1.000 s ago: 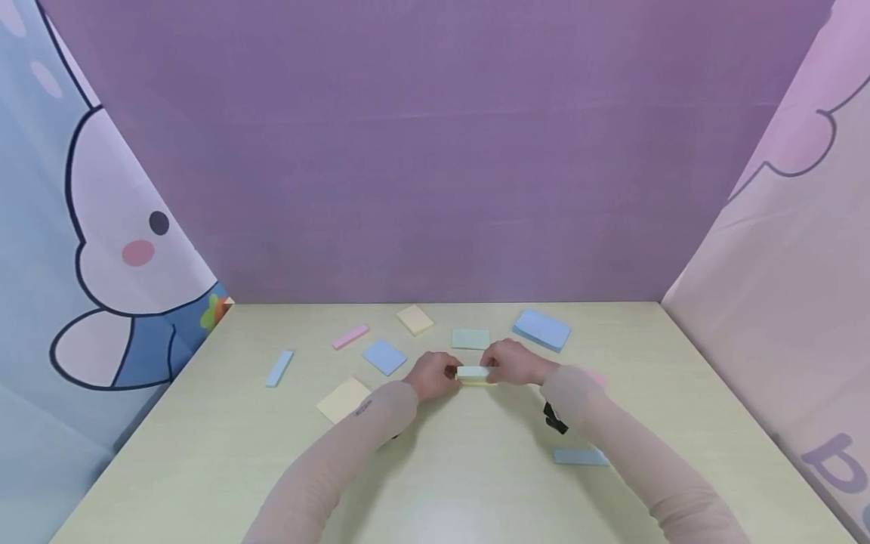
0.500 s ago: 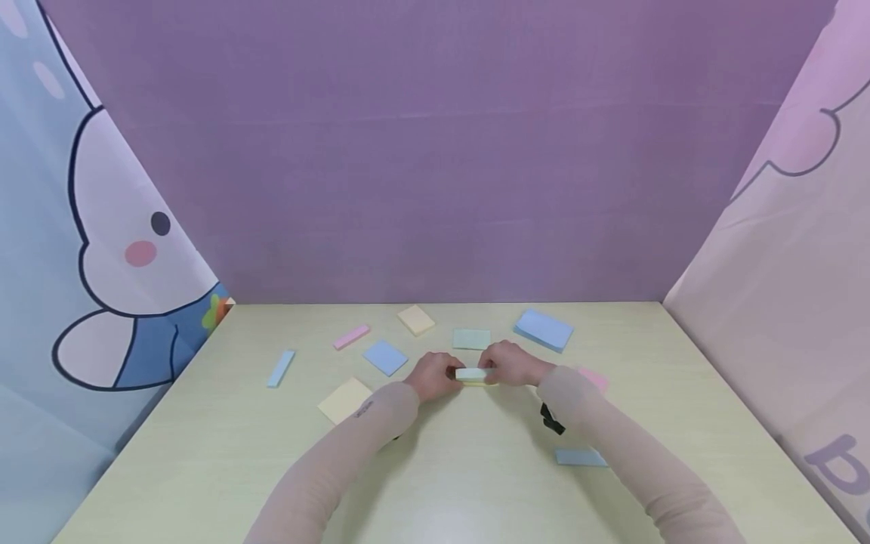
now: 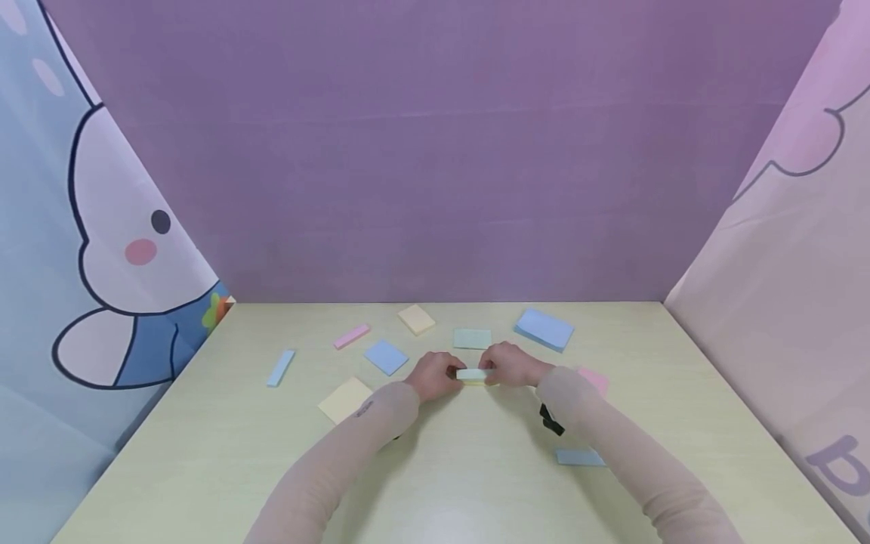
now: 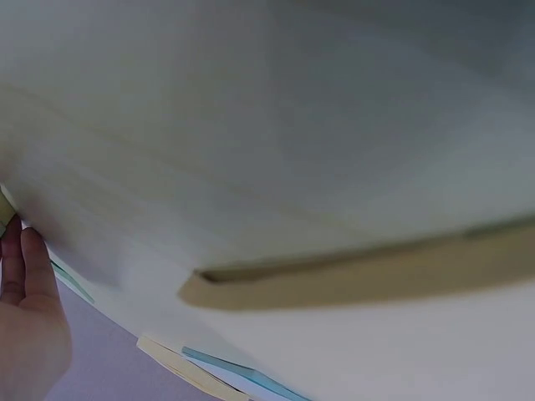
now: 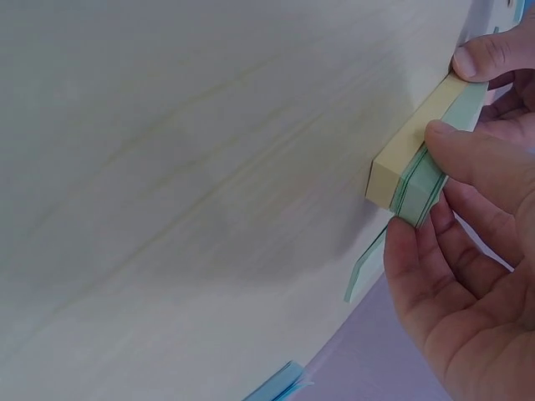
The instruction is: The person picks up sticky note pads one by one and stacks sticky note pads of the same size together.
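One green pad (image 5: 420, 185) is held against one yellow pad (image 5: 410, 149) at the table's (image 3: 435, 468) middle, ends pinched by left hand (image 3: 435, 376) and right hand (image 3: 514, 364); even pressure and squared edges are advised.

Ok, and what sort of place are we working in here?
Probably a screened-off tabletop workspace, the room beyond hidden: a pale table with scattered paper pads, a purple sheet behind it and a cartoon-print sheet at left.
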Demonstrator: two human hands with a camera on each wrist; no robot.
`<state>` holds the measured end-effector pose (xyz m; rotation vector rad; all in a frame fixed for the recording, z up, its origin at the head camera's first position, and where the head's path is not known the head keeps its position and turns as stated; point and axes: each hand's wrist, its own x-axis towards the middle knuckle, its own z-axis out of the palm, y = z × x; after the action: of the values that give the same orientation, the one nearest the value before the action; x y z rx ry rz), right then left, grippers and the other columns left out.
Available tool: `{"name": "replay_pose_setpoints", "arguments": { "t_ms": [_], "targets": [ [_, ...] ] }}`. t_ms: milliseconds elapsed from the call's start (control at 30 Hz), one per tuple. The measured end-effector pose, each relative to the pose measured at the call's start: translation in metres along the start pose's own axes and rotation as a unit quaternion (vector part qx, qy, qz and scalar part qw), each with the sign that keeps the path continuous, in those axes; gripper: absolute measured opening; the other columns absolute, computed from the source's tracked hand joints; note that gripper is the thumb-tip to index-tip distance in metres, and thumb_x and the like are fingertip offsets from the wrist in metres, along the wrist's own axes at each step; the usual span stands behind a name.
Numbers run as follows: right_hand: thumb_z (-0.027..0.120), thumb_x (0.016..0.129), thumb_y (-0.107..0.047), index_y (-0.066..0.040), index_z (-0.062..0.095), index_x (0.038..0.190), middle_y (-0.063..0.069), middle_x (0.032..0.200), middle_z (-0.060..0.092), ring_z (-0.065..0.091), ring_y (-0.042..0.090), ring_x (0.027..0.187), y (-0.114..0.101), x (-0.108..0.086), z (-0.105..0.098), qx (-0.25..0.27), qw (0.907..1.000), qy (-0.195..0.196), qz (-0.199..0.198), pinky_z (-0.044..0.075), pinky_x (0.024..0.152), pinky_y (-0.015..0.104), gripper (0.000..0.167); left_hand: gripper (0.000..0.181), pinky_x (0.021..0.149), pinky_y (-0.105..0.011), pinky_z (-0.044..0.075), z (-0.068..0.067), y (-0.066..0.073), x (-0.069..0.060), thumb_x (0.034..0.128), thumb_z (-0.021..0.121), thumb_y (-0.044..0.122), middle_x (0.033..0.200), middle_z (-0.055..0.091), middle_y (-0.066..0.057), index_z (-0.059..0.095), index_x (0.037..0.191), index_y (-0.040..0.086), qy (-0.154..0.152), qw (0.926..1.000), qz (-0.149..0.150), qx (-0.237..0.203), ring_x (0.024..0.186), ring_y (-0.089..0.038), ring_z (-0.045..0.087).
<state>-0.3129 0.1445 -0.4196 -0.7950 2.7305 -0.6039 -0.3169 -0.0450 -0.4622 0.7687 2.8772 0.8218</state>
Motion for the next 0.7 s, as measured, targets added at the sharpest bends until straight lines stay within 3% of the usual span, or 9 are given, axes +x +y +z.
{"name": "replay_pose_setpoints", "arguments": {
  "t_ms": [367,700],
  "targets": [
    [0.069,0.077,-0.003,-0.006,0.069,0.087,0.0,0.079,0.066,0.053,0.011,0.062,0.0023,0.0014,0.0028,0.007,0.9999,0.0,0.012,0.044,0.056,0.024,0.011,0.024,0.073,-0.023,0.044,0.0001,0.0027,-0.0006,0.0773,0.072,0.015,0.087,0.066,0.001,0.07,0.101,0.012,-0.002,1.0,-0.007,0.005,0.075,-0.008,0.054],
    [0.068,0.073,0.001,-0.008,0.07,0.086,0.001,0.081,0.066,0.051,0.012,0.068,0.004,0.0016,0.0031,-0.033,0.9994,0.006,-0.005,0.044,0.066,0.028,0.016,0.025,0.076,-0.024,0.046,-0.0011,0.0049,-0.0007,0.0772,0.072,0.015,0.091,0.067,-0.001,0.07,0.102,0.011,-0.006,0.9999,-0.01,0.002,0.079,-0.009,0.057]
  ]
}}
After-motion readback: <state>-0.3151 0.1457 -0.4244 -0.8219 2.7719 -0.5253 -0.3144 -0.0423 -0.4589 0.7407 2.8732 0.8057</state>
